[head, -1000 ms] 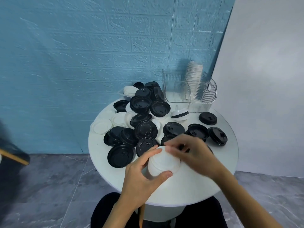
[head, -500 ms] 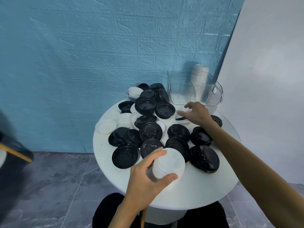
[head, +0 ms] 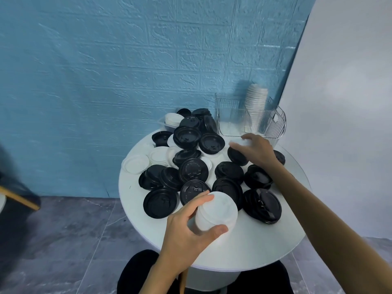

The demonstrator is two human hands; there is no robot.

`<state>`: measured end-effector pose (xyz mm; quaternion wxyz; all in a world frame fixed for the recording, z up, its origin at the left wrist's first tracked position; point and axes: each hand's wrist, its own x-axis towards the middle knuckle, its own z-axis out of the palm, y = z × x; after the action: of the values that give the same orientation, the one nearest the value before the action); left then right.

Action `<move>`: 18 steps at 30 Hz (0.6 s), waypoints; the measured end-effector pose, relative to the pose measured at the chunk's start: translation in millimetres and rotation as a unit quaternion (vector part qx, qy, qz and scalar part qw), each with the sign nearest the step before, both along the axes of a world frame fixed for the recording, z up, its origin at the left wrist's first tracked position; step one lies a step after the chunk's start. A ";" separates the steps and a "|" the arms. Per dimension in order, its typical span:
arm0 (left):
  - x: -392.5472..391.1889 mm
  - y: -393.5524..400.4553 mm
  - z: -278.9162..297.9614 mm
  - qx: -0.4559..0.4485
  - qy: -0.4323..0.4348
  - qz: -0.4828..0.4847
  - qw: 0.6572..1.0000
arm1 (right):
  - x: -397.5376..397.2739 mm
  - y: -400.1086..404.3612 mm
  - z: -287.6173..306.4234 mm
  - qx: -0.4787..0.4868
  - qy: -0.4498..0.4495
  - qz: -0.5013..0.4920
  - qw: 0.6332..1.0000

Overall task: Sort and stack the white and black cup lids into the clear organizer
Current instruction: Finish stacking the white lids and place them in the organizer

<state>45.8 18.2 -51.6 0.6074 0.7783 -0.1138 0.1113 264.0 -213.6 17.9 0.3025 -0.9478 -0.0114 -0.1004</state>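
Both forearms bare — no sleeves, watch or rings visible on left hand (head: 186,228) or right hand (head: 257,150). Legwear dark, probably black trousers (head: 135,272) — partly hidden.

left hand (head: 186,228) grips white lid stack (head: 216,211) | right hand (head: 257,150) apparently pinches white lid (head: 240,143)

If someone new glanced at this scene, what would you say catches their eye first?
Most striking is the jumble of black lids covering the round white table, with a few white lids at its left edge. Near the front, the left hand holds a stack of white lids, while the right hand picks up a white lid by the clear organizer at the back, which already holds a tall white stack.
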 end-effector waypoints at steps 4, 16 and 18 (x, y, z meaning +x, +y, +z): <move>-1.2 -0.1 0.1 0.000 0.003 -0.002 1.000 | -42.0 4.1 20.7 0.095 -0.061 0.024 0.993; -0.4 -3.6 2.2 -0.004 0.007 0.009 1.000 | -195.2 39.8 -16.5 0.203 -0.082 0.278 0.935; 0.0 -4.6 2.1 -0.012 0.007 0.011 1.000 | -196.3 39.2 -20.2 0.196 -0.076 0.286 0.935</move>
<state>45.8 13.7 -49.5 0.6159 0.7731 -0.0996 0.1141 67.7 -174.4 -2.3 0.4966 -0.8160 -0.2847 -0.0814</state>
